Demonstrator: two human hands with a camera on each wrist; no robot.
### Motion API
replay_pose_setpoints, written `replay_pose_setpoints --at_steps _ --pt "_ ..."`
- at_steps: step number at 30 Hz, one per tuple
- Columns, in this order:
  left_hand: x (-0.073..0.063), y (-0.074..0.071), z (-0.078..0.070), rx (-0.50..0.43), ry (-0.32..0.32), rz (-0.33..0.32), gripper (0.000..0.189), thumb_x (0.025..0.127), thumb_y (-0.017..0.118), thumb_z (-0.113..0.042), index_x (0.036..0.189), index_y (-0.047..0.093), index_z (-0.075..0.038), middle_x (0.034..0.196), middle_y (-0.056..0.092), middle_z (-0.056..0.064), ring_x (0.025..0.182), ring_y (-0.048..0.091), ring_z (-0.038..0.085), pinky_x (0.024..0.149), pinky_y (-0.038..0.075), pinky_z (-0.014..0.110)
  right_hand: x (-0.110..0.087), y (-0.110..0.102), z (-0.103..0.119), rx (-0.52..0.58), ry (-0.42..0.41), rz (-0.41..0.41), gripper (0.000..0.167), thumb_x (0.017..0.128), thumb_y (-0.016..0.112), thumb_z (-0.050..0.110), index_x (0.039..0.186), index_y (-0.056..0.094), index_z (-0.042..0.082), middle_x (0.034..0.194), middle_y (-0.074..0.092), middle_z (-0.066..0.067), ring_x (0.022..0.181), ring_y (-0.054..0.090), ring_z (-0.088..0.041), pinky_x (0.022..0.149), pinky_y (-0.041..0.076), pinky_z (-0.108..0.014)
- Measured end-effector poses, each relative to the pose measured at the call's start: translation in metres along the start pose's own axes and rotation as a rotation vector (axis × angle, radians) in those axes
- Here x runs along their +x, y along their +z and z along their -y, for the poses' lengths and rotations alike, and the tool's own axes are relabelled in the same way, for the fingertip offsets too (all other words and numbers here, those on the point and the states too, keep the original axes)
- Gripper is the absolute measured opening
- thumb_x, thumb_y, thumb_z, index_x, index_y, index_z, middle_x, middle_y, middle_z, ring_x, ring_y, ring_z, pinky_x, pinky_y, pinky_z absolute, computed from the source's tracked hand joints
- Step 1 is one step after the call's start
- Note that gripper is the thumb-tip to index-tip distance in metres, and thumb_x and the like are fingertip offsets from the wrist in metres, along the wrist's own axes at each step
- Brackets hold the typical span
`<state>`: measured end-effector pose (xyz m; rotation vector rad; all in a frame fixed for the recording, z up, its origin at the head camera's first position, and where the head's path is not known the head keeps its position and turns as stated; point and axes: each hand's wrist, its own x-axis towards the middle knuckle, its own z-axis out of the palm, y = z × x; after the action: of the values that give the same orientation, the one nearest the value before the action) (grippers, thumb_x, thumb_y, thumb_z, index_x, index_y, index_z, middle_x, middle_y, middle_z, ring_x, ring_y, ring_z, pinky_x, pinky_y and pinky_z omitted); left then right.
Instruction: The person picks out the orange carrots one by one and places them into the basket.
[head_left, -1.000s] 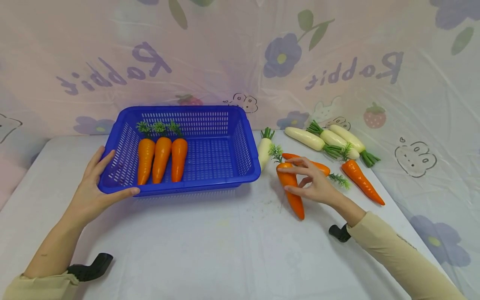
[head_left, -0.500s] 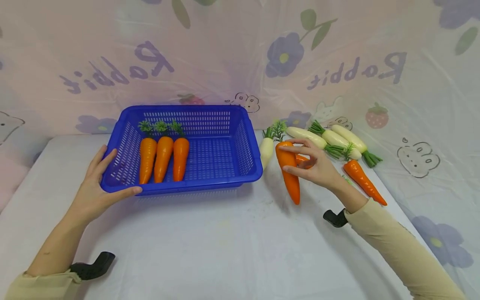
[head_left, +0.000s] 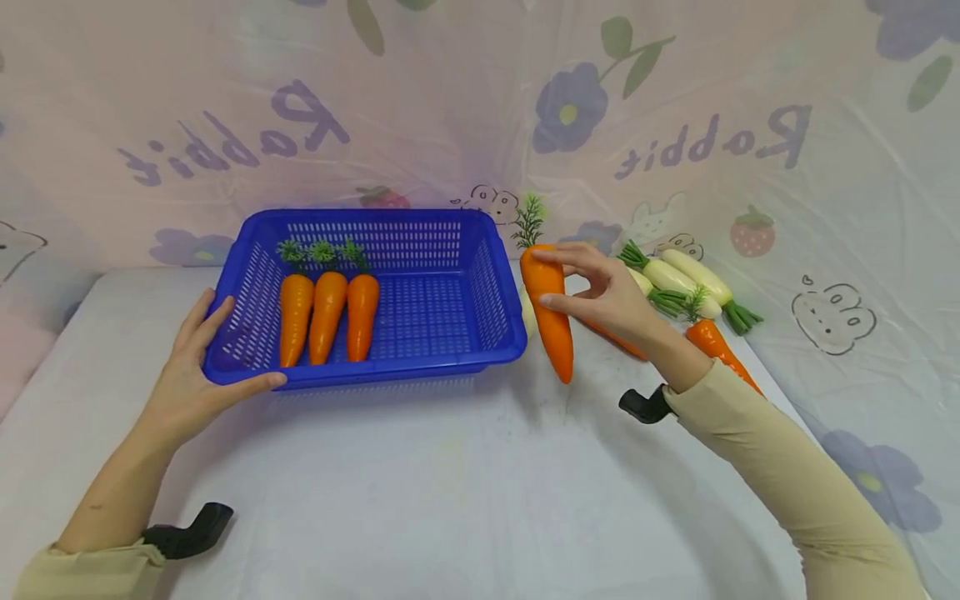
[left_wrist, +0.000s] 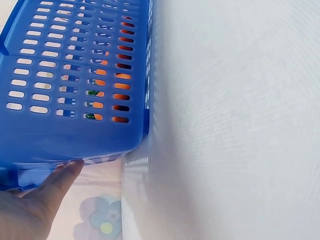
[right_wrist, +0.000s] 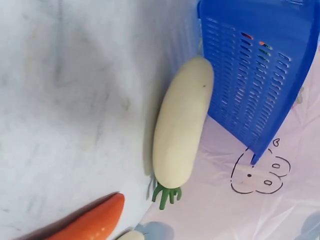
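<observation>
Sleeves: beige cloth sleeves [head_left: 772, 454] on both my arms, a black bent wrist piece [head_left: 193, 532] at each cuff.
Left hand: my left hand [head_left: 183, 383] spreads wide at the near left corner of a blue rectangular slotted plastic basket [head_left: 420, 364], thumb on the near rim, fingers against the left rim.
Right hand: my right hand [head_left: 615, 292] holds a glossy orange tapering carrot with feathery green leaves [head_left: 552, 312] by its thick end, between thumb and fingers.
Held carrot: just beside the basket's right rim, over the white table surface [head_left: 420, 483], tip toward me.
In the basket: three glossy orange carrots [head_left: 327, 317] side by side toward its left wall, leaves at the far wall.
Beside the right wall: a smooth white radish with green stalks [right_wrist: 182, 122].
Behind my right hand: a partly hidden orange carrot [head_left: 618, 337].
Surface's right edge: a slim orange carrot [head_left: 720, 346], partly behind my sleeve.
Far right corner: clustered white radishes [head_left: 696, 273].
Past the far edge: pale cloth [head_left: 442, 108] printed with flowers and rabbits.
</observation>
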<state>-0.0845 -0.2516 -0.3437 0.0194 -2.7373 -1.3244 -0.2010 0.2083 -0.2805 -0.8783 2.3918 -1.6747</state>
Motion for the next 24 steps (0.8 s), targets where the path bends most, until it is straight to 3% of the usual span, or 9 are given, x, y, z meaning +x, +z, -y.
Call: replay_pose_setpoints --at_steps 7,11,18,24 --pt "0.000 0.000 0.000 0.020 -0.005 0.000 0.107 0.078 0.078 -0.033 0.156 0.005 -0.024 0.162 -0.014 0.000 0.145 -0.008 0.046 0.105 0.003 0.077 0.016 0.006 0.008 -0.058 -0.026 0.035 0.050 0.085 0.072 0.009 0.133 0.058 0.013 0.136 0.051 -0.005 0.111 0.051 -0.025 0.064 0.059 -0.030" --pt "0.000 0.000 0.000 0.014 -0.015 0.005 0.107 0.078 0.078 -0.034 0.156 0.005 -0.026 0.162 -0.015 0.000 0.145 -0.009 0.046 0.104 0.003 0.077 0.028 0.012 0.016 -0.089 0.009 0.034 0.050 0.085 0.072 0.015 0.133 0.059 0.018 0.136 0.052 -0.002 0.110 0.052 -0.023 0.066 0.058 -0.031" --pt "-0.001 0.000 -0.001 -0.004 -0.008 0.014 0.107 0.079 0.078 -0.032 0.156 0.005 -0.023 0.161 -0.016 0.000 0.145 -0.009 0.046 0.105 0.003 0.077 0.047 0.024 0.028 -0.066 0.017 0.073 0.052 0.086 0.071 0.013 0.135 0.057 0.016 0.140 0.048 -0.004 0.104 0.059 -0.025 0.066 0.060 -0.038" --pt "-0.001 0.000 -0.001 -0.009 -0.007 0.011 0.107 0.078 0.079 -0.032 0.156 0.005 -0.023 0.161 -0.016 -0.001 0.145 -0.009 0.046 0.105 0.003 0.077 0.060 0.033 0.035 -0.151 0.086 0.067 0.050 0.084 0.074 0.019 0.132 0.060 0.020 0.143 0.046 0.001 0.101 0.059 -0.023 0.068 0.060 -0.041"
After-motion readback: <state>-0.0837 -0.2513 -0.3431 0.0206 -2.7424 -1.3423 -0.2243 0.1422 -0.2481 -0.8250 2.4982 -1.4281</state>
